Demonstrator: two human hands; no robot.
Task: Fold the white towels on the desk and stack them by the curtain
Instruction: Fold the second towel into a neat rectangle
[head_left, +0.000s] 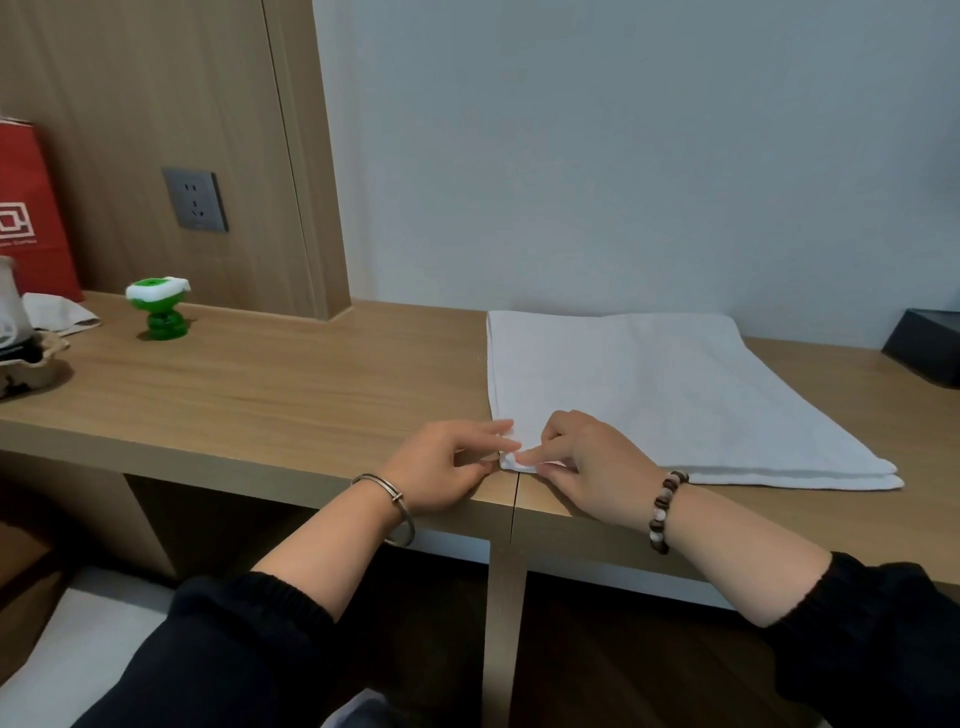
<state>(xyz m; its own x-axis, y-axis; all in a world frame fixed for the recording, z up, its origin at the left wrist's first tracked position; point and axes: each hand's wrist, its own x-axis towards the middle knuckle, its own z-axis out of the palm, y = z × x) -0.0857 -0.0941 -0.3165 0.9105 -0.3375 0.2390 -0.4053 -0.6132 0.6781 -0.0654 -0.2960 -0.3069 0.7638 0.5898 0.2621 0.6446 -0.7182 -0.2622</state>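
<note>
A white towel (665, 395) lies flat on the wooden desk (270, 384), folded into at least two layers, its long side running from the wall to the desk's front edge. My left hand (447, 462) pinches the towel's near left corner between thumb and fingers. My right hand (587, 457) sits just right of it, fingers curled, index finger pointing left along the same corner and pinching its edge. No curtain is in view.
On the desk's left stand a green and white toy (158, 306), a red paper bag (31, 213), a crumpled cloth (57, 312) and a cardboard cup tray (26, 364). A dark box (924, 353) sits at the far right by the wall.
</note>
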